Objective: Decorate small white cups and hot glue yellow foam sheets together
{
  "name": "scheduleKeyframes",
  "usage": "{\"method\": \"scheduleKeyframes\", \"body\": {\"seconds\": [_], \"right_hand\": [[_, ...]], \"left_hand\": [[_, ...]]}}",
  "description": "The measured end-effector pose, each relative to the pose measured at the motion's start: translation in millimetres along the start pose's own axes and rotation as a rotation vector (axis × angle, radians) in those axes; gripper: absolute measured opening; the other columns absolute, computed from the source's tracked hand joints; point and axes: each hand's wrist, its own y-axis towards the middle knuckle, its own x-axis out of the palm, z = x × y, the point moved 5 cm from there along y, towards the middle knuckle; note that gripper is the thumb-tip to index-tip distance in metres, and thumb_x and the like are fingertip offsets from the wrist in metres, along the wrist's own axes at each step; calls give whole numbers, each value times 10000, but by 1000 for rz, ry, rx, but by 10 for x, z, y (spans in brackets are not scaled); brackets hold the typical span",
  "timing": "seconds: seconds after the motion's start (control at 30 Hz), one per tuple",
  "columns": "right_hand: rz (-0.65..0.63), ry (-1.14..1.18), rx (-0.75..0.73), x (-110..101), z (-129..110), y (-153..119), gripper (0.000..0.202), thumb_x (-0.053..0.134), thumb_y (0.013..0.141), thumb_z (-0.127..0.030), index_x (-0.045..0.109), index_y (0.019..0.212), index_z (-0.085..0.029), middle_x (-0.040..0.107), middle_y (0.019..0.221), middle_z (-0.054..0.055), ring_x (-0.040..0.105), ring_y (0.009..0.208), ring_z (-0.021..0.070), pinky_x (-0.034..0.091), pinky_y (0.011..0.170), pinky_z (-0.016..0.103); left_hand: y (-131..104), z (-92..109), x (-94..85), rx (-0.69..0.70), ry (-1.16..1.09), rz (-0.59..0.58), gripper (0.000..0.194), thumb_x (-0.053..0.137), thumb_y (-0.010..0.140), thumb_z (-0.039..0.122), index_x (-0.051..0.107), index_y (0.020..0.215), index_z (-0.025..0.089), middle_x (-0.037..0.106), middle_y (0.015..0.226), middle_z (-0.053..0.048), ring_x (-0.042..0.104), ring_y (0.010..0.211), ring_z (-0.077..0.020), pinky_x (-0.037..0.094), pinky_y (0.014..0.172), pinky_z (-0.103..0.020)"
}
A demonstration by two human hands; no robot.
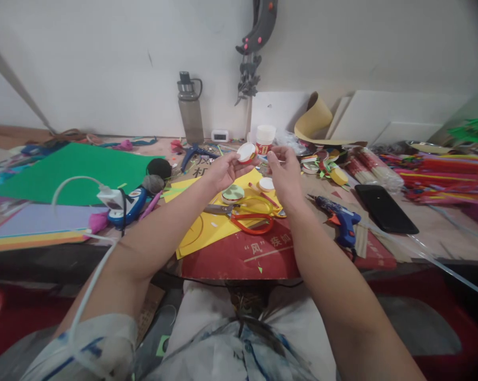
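Observation:
My left hand (231, 170) is closed on a shallow round white piece with a red side (246, 152), which looks like a cut-off paper cup bottom, tilted up. Close to its right, my right hand (285, 172) has thumb and fingers pressed together; whatever may be between them I cannot make out. Just behind the fingers stands a red and white paper cup (265, 138). Below the hands, a similar round piece with a green top (233, 193) and a white one (267, 184) lie on yellow paper (189, 243). Scissors with red and yellow handles (252, 222) lie in front of them.
A blue glue gun (344, 222) and a black phone (385, 208) lie at right, near bundled coloured sticks (437, 177). Green sheet (75, 172) and a plugged-in power strip (127, 206) with a white cable are at left. A water bottle (191, 116) stands behind.

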Motion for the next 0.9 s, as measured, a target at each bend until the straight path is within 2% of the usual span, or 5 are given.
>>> {"method": "scheduleKeyframes", "body": {"seconds": [0.13,0.33,0.5,0.73,0.9], "right_hand": [[2,82,79,19,-12,-13,411,567,964,-621,603,1097,-234,669,1011,58,663,792,158,575,630,285],[4,189,171,52,-91,-41,368,632,928,-571,601,1027,-218,671,949,39,666,798,154,556,591,255],[-45,224,262,75,-111,-62,268,711,874,-432,618,989,-209,648,838,-7,621,710,125,503,542,220],[-27,304,319,42,-172,-81,254,772,831,-406,630,859,-197,626,700,-44,550,554,81,458,478,192],[-28,432,460,47,-180,-106,316,838,788,-380,578,770,-203,573,608,-75,467,446,49,396,417,173]], "left_hand": [[17,-4,-10,36,38,0,250,501,922,93,667,1108,91,816,943,-113,799,918,-179,620,814,-228],[27,-23,-36,126,202,-11,213,570,885,129,669,1074,131,820,965,-108,809,867,-211,639,773,-288],[-35,-58,64,150,356,-92,236,598,880,126,686,1099,120,812,908,-103,809,790,-213,646,727,-302],[1,-87,33,84,294,-126,192,652,900,183,710,1065,105,818,920,-121,802,772,-204,637,669,-263],[31,-105,-20,-20,257,-125,227,635,929,197,718,1109,87,822,906,-146,807,815,-219,632,665,-246]]}}
